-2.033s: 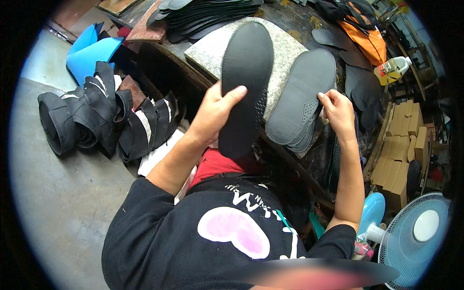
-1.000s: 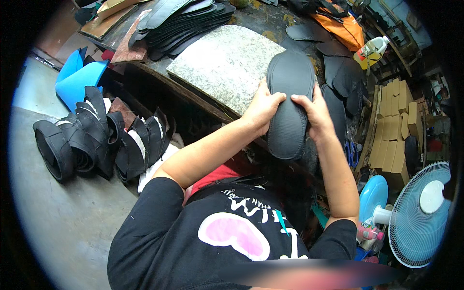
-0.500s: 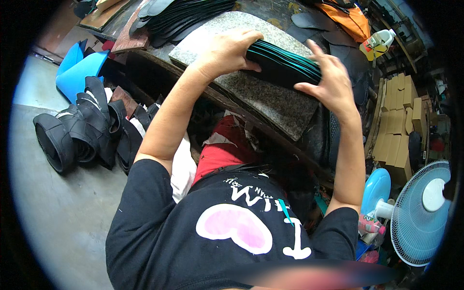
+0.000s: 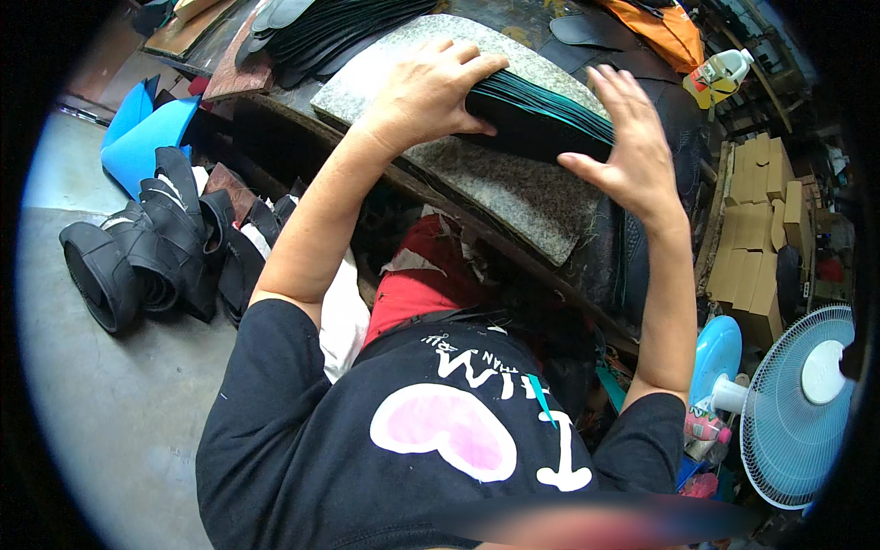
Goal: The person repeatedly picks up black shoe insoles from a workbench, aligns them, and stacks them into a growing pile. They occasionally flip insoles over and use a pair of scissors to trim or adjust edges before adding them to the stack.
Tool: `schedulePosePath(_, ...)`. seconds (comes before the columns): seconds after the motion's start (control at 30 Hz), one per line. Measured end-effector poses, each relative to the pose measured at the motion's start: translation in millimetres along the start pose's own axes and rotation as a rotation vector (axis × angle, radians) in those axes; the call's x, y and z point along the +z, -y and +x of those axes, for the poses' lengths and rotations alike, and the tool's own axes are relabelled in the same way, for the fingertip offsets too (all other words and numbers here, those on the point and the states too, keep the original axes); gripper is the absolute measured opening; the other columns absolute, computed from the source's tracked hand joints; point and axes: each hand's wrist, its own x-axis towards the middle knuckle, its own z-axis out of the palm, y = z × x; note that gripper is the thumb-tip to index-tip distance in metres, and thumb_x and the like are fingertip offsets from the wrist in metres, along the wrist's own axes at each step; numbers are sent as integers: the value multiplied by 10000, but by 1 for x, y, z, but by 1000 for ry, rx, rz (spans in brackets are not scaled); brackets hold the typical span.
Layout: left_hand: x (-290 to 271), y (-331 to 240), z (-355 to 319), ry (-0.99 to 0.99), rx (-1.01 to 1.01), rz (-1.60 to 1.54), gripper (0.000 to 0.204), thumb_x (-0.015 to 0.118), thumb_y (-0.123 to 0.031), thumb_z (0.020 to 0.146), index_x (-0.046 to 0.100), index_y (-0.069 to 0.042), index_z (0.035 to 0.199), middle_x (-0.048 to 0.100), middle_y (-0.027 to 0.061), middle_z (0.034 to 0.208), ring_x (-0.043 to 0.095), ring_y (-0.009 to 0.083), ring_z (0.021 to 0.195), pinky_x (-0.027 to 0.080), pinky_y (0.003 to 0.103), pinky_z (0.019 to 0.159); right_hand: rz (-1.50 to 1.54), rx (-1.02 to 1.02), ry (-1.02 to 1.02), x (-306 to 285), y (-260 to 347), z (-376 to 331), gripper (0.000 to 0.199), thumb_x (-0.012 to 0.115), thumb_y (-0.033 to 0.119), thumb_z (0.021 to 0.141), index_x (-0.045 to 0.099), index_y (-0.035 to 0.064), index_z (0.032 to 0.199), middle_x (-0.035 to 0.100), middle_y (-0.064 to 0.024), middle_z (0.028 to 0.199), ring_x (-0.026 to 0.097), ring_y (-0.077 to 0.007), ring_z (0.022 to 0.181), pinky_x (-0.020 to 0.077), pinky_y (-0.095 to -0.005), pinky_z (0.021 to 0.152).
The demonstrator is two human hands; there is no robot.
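A stack of thin black sheets with teal edges stands on edge on a speckled stone slab. Around its left end wraps my left hand, fingers over the top and thumb on the near face. At the other end is my right hand, its fingers stretched up and its thumb held apart in front of the near face. The palm seems to lie against the stack's end, though the contact itself is hidden. The far side of the stack cannot be seen.
A fan of dark sole-shaped pieces lies at the back left of the bench. More dark pieces, an orange cloth and a jug of yellow liquid are at the back right. Rolled black pieces lie on the floor; a fan stands right.
My right hand's fingers have straightened upward beside the stack's end. The sheets' teal edges sit closer together. My left hand keeps its hold.
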Motion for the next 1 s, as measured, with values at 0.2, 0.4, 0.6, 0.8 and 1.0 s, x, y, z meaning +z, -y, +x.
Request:
schedulePosePath(0.2,-5,1,-9,-472,-71,29,1042,806,-568,595,354,-77,1395,406,161,1335,363,313,1276,331,421,1044,291,301,141,24,21,23,621,760,163,639,558,84,1220,635,-159,1092,636,-301,967,492,-364,871)
schedulePosePath(0.4,23,-40,6,-436,-433,-1198,1175,897,-186,612,84,14,1438,322,178,1349,339,243,1286,279,372,1098,1278,515,-153,34,34,26,600,777,-12,649,554,48,1203,635,-48,1087,616,-172,977,484,-307,886)
schedulePosePath(0.6,51,-71,27,-434,-466,-1495,735,792,-124,727,348,8,1299,478,127,1183,458,194,1127,386,343,995,1448,689,-290,63,46,14,586,666,-30,760,450,73,1294,557,-48,1194,565,-164,1085,481,-302,951)
schedulePosePath(0.8,48,-78,28,-383,-474,-1408,663,786,-134,744,393,4,1260,517,129,1145,493,197,1096,411,344,964,1533,621,-197,47,30,8,809,682,27,621,346,83,1355,514,-83,1227,496,-215,1170,410,-365,1010)
schedulePosePath(1.0,46,-80,34,-384,-479,-1397,810,837,-224,698,360,-7,1316,511,168,1176,500,243,1125,407,376,979,1631,700,-270,33,31,6,767,658,85,656,369,6,1363,514,-94,1270,494,-245,1200,374,-358,1043)
